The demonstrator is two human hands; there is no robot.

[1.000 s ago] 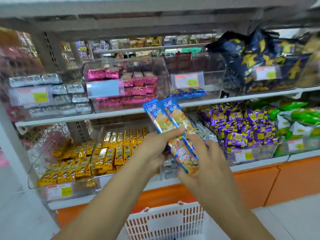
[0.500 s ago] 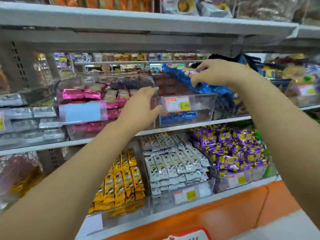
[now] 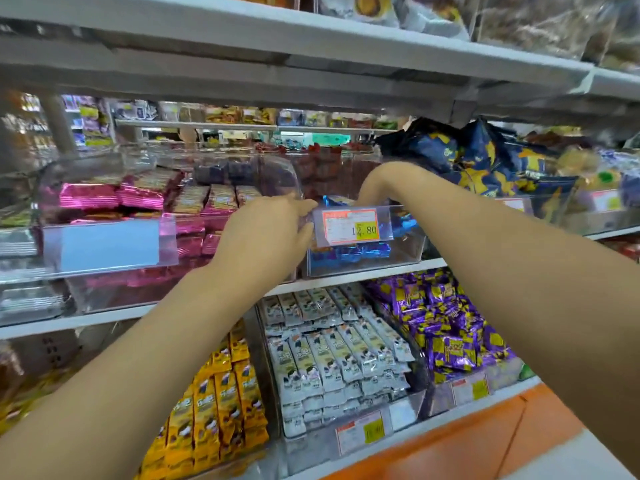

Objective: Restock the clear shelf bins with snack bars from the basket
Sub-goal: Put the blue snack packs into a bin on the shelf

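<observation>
I am gripping the clear bin's (image 3: pixel 407 252) left edge with my left hand (image 3: pixel 266 233). My right hand (image 3: pixel 370 190) is dipping among the blue snack bars (image 3: pixel 349 252), and I cannot tell its grip.

I've got the clear bin (image 3: pixel 406 251) upright on the middle shelf (image 3: pixel 346 280), with a 12.80 price tag (image 3: pixel 349 226) on its front. Blue-wrapped snack bars (image 3: pixel 349 253) lie low on its floor, and more blue foil shows above the tag.
</observation>
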